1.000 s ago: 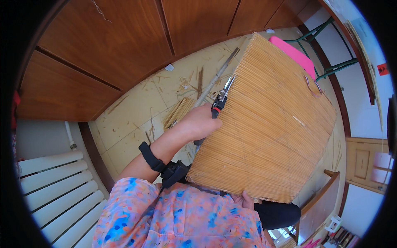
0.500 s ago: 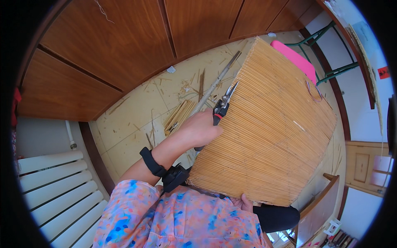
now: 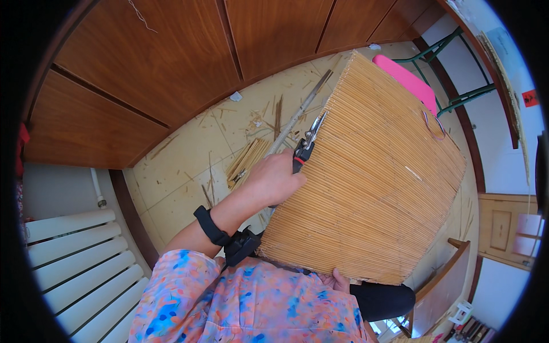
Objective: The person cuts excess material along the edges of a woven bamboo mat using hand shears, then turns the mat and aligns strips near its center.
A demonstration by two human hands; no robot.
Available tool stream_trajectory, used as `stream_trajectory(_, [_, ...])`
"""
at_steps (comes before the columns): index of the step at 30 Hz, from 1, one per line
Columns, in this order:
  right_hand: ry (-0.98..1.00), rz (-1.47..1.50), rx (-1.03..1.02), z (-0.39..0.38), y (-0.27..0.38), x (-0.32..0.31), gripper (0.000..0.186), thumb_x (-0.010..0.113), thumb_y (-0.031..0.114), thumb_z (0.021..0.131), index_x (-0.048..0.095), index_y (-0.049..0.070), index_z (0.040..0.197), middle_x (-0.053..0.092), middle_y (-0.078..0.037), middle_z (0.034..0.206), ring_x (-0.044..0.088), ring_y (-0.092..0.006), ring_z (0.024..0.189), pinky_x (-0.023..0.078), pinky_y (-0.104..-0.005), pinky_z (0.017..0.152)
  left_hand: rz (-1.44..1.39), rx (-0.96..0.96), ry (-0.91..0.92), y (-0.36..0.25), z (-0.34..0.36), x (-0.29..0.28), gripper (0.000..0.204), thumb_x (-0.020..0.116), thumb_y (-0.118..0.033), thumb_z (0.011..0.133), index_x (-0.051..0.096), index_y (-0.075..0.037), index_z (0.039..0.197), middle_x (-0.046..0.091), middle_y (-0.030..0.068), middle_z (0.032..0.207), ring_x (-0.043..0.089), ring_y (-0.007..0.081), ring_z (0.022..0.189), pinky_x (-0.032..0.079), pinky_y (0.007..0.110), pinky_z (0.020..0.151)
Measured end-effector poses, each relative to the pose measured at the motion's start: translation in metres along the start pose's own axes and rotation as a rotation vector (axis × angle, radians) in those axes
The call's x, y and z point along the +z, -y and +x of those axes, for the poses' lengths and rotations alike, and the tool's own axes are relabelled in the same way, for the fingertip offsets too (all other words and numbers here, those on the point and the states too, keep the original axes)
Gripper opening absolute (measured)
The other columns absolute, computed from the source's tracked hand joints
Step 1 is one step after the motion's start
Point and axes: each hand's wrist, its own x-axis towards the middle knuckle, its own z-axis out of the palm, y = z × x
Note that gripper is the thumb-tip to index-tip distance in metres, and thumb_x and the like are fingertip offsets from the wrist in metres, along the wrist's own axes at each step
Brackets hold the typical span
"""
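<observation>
Left hand [image 3: 275, 178] had fingers clamped round the shears [image 3: 304, 150], blades at the left edge of the mat [image 3: 377, 183]. Right hand [image 3: 337, 281] held the mat's lower edge, thumb on top, other fingers partly hidden. Mat spread out before the shirt [image 3: 269, 303]; sticks [image 3: 251, 155] and rod [image 3: 297, 119] lay on the floor [image 3: 168, 211], left of it.

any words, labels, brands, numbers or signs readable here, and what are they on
None can be read.
Red tag at the far right: dark mark, too small and blurred to read.
Shears: no readable lettering.
Slatted panel: no writing visible.
</observation>
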Motion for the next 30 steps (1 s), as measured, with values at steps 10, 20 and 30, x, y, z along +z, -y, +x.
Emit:
stream_trajectory(10, [0.001, 0.014, 0.014, 0.000, -0.004, -0.014, 0.052, 0.055, 0.017, 0.093, 0.036, 0.004, 0.140, 0.047, -0.017, 0.138, 0.048, -0.0285, 0.127, 0.040, -0.0433, 0.108, 0.058, 0.030, -0.078, 0.002, 0.000, 0.004, 0.042, 0.059, -0.029, 0.077, 0.056, 0.004, 0.102, 0.065, 0.0258, 0.088, 0.063, 0.0409, 0.086, 0.050, 0.048, 0.078])
stream_trajectory(20, [0.012, -0.014, 0.032, -0.001, -0.001, -0.005, 0.054, 0.054, 0.020, 0.094, 0.034, 0.004, 0.141, 0.046, -0.019, 0.139, 0.049, -0.0310, 0.126, 0.039, -0.0462, 0.108, -0.045, -0.020, -0.210, 0.009, 0.001, 0.012, 0.035, 0.060, -0.023, 0.074, 0.055, 0.004, 0.095, 0.062, 0.0249, 0.080, 0.060, 0.0427, 0.079, 0.047, 0.047, 0.071])
stream_trajectory(30, [-0.011, 0.004, 0.002, -0.001, -0.002, -0.009, 0.052, 0.055, 0.020, 0.094, 0.037, 0.004, 0.139, 0.050, -0.018, 0.136, 0.051, -0.0297, 0.123, 0.041, -0.0456, 0.106, -0.240, 0.037, -0.038, 0.022, 0.011, 0.005, 0.046, 0.058, -0.028, 0.074, 0.055, 0.008, 0.102, 0.063, 0.0285, 0.089, 0.062, 0.0415, 0.088, 0.048, 0.045, 0.078])
